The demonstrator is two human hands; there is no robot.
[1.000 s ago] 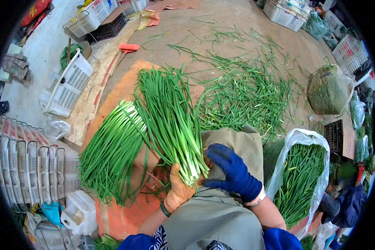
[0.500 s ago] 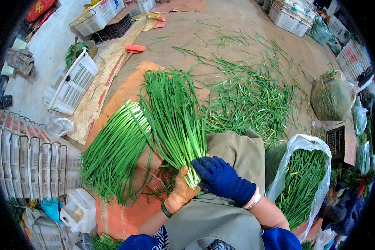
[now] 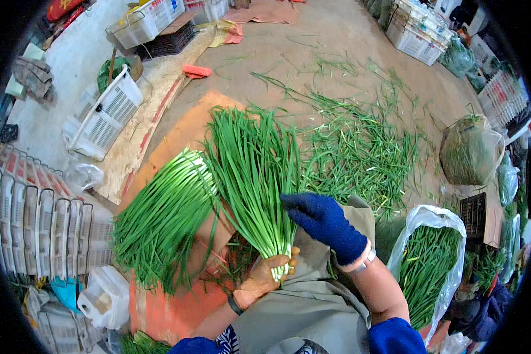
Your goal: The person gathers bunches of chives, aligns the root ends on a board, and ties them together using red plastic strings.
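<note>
A thick bunch of garlic chives (image 3: 256, 171) fans out before me, green leaves pointing away and pale stem ends toward me. My left hand (image 3: 262, 278), in an orange glove, is closed round those pale ends. At the bunch's right edge, my right hand (image 3: 327, 224) in a dark blue knitted glove has its fingers stretched out against the leaves. Whether a single leaf lies under those fingers cannot be told. Beside the held bunch, to the left, a pile of chives (image 3: 165, 218) lies with its pale ends facing away.
Loose leaves and trimmings (image 3: 366, 153) are scattered over the floor ahead. An open plastic bag of chives (image 3: 428, 271) stands at my right. On the left are stacked white crates (image 3: 47, 230), a white basket (image 3: 106, 115) and a white plastic container (image 3: 104, 298). A red brush head (image 3: 196, 71) lies farther off.
My right hand has left the stem ends and moved up and right along the bunch, its fingers extending. My left hand has shifted slightly right, still gripping the chives.
</note>
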